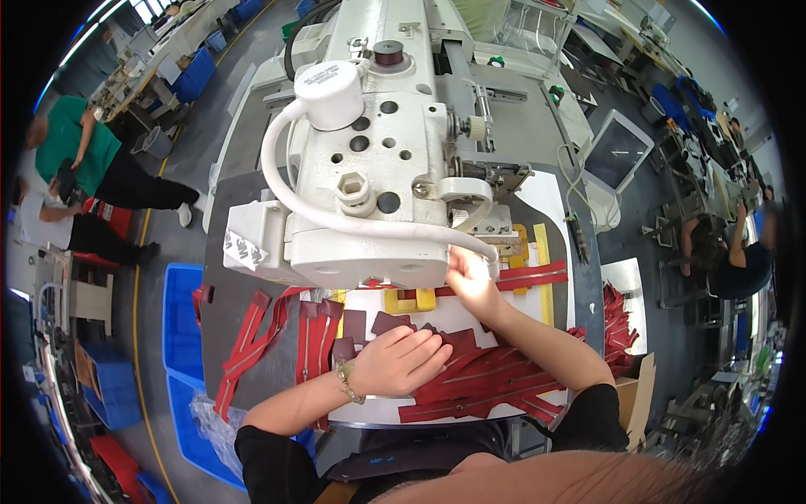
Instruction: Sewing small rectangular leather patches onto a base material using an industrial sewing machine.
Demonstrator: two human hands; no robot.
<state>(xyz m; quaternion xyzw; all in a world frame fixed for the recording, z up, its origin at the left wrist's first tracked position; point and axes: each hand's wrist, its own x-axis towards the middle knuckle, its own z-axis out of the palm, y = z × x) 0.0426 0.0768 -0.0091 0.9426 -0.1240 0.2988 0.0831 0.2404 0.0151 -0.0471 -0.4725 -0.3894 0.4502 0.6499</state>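
My right hand reaches beneath the front of the white sewing machine head, its fingers curled and partly hidden. A red zipper passes behind that hand by a yellow clamp; whether the fingers grip it is hidden. My left hand is palm down with fingers stretched out side by side, over small dark red patches and the edge of a pile of red zippers. More red zippers with dark red end tabs lie left of it.
Blue bins stand left of the table, one holding clear plastic. A screen is at the right, above a white tray with red zippers. A thread spool tops the machine. Two people are at the far left.
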